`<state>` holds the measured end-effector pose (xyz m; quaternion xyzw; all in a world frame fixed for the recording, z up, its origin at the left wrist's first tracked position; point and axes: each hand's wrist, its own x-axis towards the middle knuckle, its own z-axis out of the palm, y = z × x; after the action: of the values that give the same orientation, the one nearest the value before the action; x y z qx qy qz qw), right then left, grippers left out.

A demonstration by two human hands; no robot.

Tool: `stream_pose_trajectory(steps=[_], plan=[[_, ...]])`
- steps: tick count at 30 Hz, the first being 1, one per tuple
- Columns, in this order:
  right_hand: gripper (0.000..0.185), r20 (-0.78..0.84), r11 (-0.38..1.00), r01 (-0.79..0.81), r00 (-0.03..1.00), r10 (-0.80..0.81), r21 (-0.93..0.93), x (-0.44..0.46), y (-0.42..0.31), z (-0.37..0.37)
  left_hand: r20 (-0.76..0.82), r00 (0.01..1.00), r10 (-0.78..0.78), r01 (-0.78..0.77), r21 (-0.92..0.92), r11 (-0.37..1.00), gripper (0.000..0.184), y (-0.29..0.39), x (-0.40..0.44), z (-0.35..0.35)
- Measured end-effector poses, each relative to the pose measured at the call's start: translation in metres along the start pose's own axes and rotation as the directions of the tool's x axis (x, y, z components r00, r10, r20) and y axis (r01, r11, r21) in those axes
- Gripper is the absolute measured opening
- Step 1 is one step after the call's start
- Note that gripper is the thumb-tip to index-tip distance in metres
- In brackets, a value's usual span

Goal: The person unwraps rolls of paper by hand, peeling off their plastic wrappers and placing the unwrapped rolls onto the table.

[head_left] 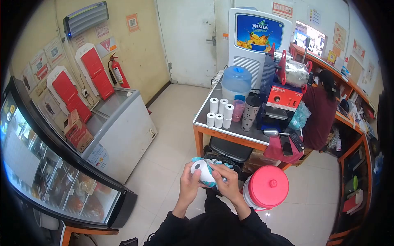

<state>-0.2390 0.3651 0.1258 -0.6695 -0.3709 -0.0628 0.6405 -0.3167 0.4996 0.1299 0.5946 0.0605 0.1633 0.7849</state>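
Observation:
My left hand (190,185) is closed around a white paper roll (204,175) with a dark core hole facing up. Crumpled teal-and-white wrapper (197,159) lies around the roll, behind and beneath it. My right hand (228,183) pinches the wrapper at the roll's right side, its thumb and fingers bent together. Both hands are held in front of my body, above the floor. Beyond them, several white paper rolls (214,105) stand upright in a group near the left edge of the table (201,119), some apparently stacked.
A white bucket with a pink lid (269,186) stands at my right, by a black bin (230,149). On the table are a tumbler (249,113), a water jug (236,84), a sealing machine (283,98) and a phone (286,145). A person (322,110) sits behind. A display fridge (61,176) is left.

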Motion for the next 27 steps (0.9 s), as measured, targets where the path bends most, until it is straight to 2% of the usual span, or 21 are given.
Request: stream_pose_trajectory(steps=[3,5,6,9,11,12,14,17,20,23,27], plan=[[0.021,-0.063,0.994,0.005,0.998,-0.012,-0.109,-0.001,-0.009,0.005,-0.078,0.997,-0.012,0.000,-0.147,0.989,0.037,-0.013,0.004,0.002],[0.019,-0.098,0.989,0.000,0.995,-0.015,-0.149,-0.005,-0.005,0.010,-0.118,0.992,0.035,-0.041,-0.055,0.998,0.038,-0.034,0.008,0.001],[0.017,-0.113,0.989,-0.033,0.993,0.016,-0.143,-0.008,-0.004,0.011,-0.138,0.989,0.060,-0.062,-0.008,0.998,0.039,-0.035,0.009,0.003],[0.014,-0.167,0.985,-0.139,0.979,0.120,-0.107,-0.011,0.003,0.011,-0.113,0.993,-0.020,0.014,-0.055,0.998,0.042,-0.030,0.009,0.007],[0.014,-0.220,0.973,-0.225,0.953,0.208,-0.056,-0.013,0.019,0.012,-0.042,0.998,0.040,-0.040,0.010,0.999,0.042,-0.032,0.009,0.006],[0.015,-0.213,0.965,-0.260,0.944,0.252,-0.014,-0.014,0.023,0.010,-0.003,0.997,0.072,-0.072,0.040,0.997,0.042,-0.032,0.010,0.007],[0.017,-0.183,0.942,-0.328,0.924,0.335,0.069,-0.014,0.029,0.003,-0.003,1.000,0.022,-0.022,-0.027,0.999,0.041,-0.025,0.010,0.015],[0.020,-0.164,0.982,-0.152,0.972,0.169,0.111,-0.010,0.016,-0.004,-0.053,0.999,0.002,-0.006,-0.072,0.997,0.039,-0.020,0.015,0.021],[0.031,-0.041,0.978,-0.008,0.999,0.000,-0.209,-0.006,-0.009,-0.007,-0.064,0.998,0.026,-0.030,-0.052,0.998,0.036,-0.023,0.021,0.019],[0.034,-0.093,0.993,0.014,0.995,-0.025,-0.120,-0.011,0.001,-0.006,-0.042,0.998,0.043,-0.045,-0.059,0.997,0.035,-0.018,0.024,0.022],[0.029,-0.170,0.995,0.030,0.984,-0.047,-0.100,-0.013,0.017,-0.009,-0.032,0.999,0.030,-0.032,-0.065,0.997,0.037,-0.015,0.024,0.022]])
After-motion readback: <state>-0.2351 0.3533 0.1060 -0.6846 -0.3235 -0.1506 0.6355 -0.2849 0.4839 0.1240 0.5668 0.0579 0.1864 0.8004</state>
